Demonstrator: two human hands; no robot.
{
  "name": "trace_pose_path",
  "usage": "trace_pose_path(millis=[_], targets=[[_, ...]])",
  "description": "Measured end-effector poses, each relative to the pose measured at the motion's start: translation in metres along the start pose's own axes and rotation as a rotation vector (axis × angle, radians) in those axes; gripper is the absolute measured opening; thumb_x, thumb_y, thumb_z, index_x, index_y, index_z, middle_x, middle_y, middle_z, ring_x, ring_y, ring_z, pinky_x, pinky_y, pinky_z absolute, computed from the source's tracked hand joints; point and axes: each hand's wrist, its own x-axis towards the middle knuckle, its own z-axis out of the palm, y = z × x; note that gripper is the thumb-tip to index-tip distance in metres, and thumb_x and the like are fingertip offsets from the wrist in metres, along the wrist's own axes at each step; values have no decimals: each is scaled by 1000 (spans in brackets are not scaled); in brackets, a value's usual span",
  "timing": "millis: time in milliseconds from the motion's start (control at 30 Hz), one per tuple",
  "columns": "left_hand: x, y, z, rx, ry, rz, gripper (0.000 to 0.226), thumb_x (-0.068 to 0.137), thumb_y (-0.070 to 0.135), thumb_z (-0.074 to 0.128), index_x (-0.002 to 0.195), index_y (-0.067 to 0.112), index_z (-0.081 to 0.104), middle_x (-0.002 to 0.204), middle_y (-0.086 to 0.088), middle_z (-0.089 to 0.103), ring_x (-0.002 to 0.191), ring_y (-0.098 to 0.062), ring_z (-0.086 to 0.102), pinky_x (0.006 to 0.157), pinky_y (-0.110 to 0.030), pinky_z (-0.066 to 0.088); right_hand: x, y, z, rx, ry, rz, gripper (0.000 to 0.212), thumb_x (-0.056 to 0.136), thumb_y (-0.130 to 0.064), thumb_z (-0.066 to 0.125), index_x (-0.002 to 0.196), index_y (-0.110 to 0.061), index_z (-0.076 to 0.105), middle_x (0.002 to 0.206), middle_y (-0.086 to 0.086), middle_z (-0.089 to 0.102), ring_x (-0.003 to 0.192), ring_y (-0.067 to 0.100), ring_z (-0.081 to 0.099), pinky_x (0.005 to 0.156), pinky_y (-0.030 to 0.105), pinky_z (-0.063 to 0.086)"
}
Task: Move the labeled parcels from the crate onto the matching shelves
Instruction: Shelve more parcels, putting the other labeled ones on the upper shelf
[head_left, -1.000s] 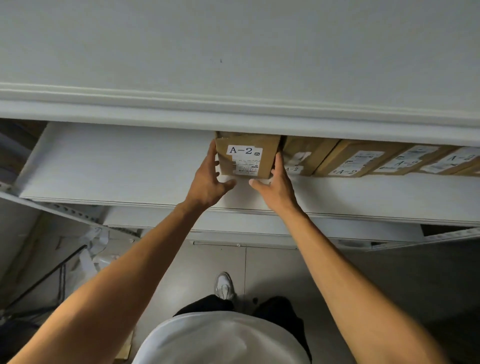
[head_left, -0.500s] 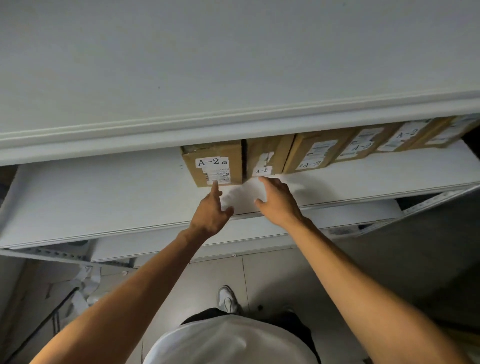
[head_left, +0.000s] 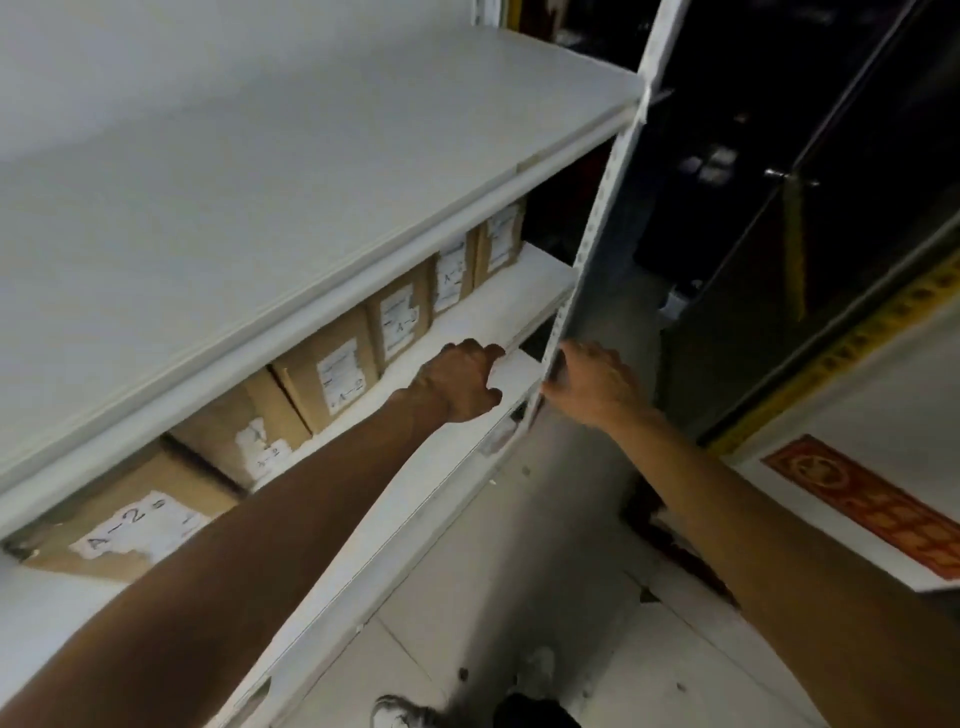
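Several brown cardboard parcels with white A-2 labels stand in a row on the white shelf (head_left: 483, 317). The nearest parcel (head_left: 130, 525) sits at the lower left, with others (head_left: 337, 374) further along to the right. My left hand (head_left: 460, 382) hovers over the shelf's front edge with fingers loosely curled, holding nothing. My right hand (head_left: 592, 384) is by the perforated metal upright (head_left: 587, 260) at the shelf's right end, also holding nothing. Neither hand touches a parcel. The crate is out of view.
A wide white shelf board (head_left: 260, 182) lies above the parcels. Dark space with black poles (head_left: 831, 130) opens right of the rack. A yellow strip (head_left: 852, 343) and a red sign (head_left: 857, 499) lie on the right. Pale tiled floor (head_left: 545, 597) and my shoes are below.
Both hands have let go of the A-2 parcel and pulled back off the shelf. The view has swung to the right, towards the rack's end post.
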Motion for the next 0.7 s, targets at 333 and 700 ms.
trace_pose_path(millis=[333, 700], targets=[[70, 193, -101, 168, 178, 342, 67, 90, 32, 60, 150, 20, 33, 143, -15, 43, 128, -38, 46, 105, -45, 44, -42, 150, -143, -23, 285, 270, 75, 91, -53, 61, 151, -18, 35, 143, 15, 47, 129, 38, 47, 101, 48, 47], [106, 409, -110, 185, 250, 727, 65, 91, 33, 61, 148, 15, 36, 141, -19, 44, 132, -38, 41, 108, -46, 40, -139, 308, -229, -77, 461, 507, 72, 93, -53, 58, 152, -20, 32, 150, 15, 39, 134, 38, 40, 105, 50, 41]])
